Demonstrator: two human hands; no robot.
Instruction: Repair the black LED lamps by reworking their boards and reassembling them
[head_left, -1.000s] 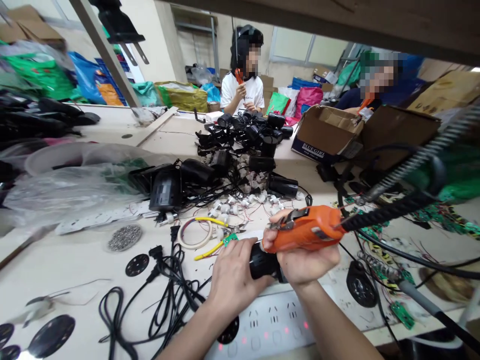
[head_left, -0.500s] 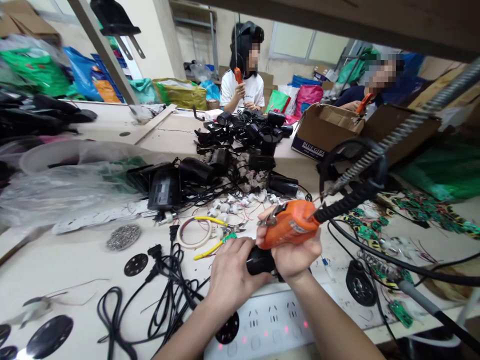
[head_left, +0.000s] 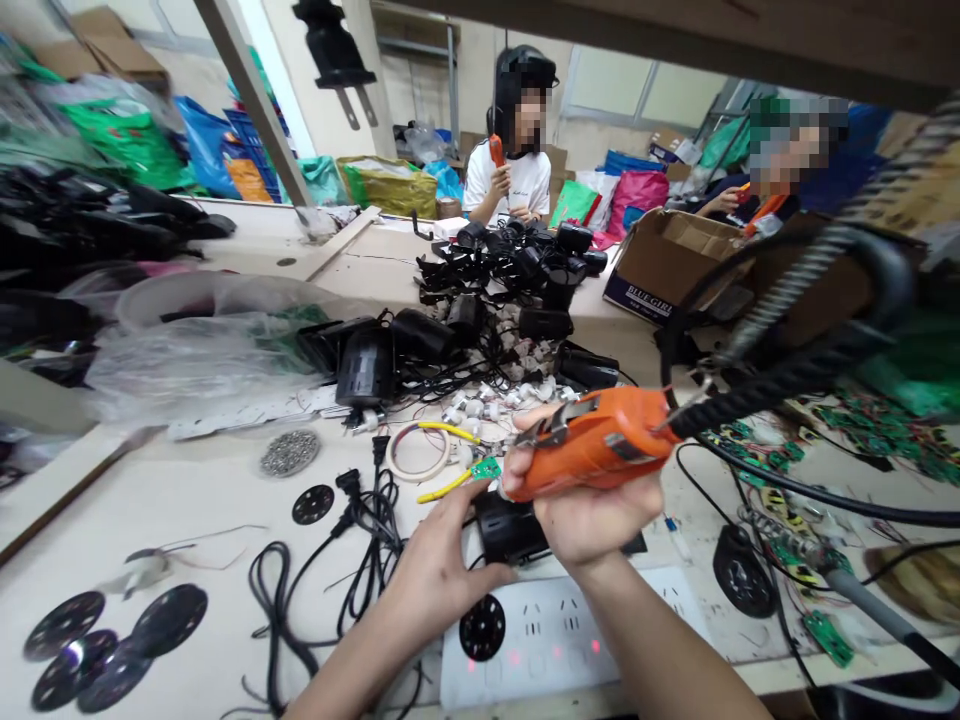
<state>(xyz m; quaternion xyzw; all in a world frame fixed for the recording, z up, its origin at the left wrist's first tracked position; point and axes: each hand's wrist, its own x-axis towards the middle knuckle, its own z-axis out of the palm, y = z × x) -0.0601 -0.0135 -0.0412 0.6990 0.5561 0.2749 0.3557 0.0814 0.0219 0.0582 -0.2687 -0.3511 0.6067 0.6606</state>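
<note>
My right hand (head_left: 600,525) is wrapped around an orange electric screwdriver (head_left: 607,445), whose black cable leaves at the right end. The driver's tip is hidden by my fingers. Below it lies a black cylindrical housing (head_left: 504,530), partly covered by my right hand. My left hand (head_left: 439,565) curves about the housing's left end, fingers at the top and thumb at the lower side. A white power strip (head_left: 517,690) with glowing red switches sits under my forearms, a black slotted disc (head_left: 482,628) on it. Yellow-handled cutters (head_left: 446,487) and a tape roll (head_left: 390,455) are just beyond.
Black power cords (head_left: 352,570) tangle left of my hand, near screws (head_left: 289,453) and more discs (head_left: 169,618). Black housings (head_left: 365,365) and small motors (head_left: 480,405) pile ahead. Green circuit boards (head_left: 829,637) lie right; a spring (head_left: 795,290) hangs there. Two people sit opposite.
The view has swung left. My left hand has slid back from over the housing to its left end, so more of the housing shows. The screwdriver stays in my right hand.
</note>
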